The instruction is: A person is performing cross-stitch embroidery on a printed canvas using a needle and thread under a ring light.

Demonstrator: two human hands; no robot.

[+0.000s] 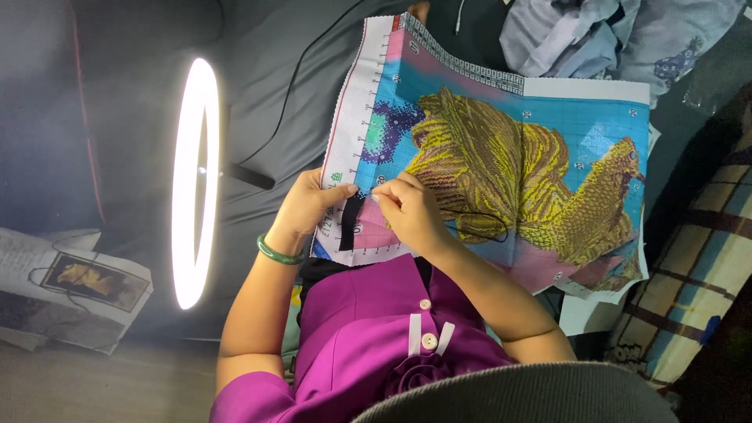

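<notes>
A cross-stitch canvas [501, 149] lies across my lap, printed in blue, pink and purple with a large yellow-gold bird stitched on it. My left hand [309, 207], with a green bangle on its wrist, grips the canvas's near edge next to a black stitched patch [350, 223]. My right hand [407, 211] is pinched shut on a needle at the cloth, just right of that patch. A dark thread [482, 223] loops from it over the gold stitching. The needle itself is too small to make out.
A lit ring light [194, 180] on a dark stand glows at the left. A printed paper with a small picture [74, 282] lies at lower left. Crumpled clothes [595, 35] sit at the top right, and a plaid cloth [697, 266] at right.
</notes>
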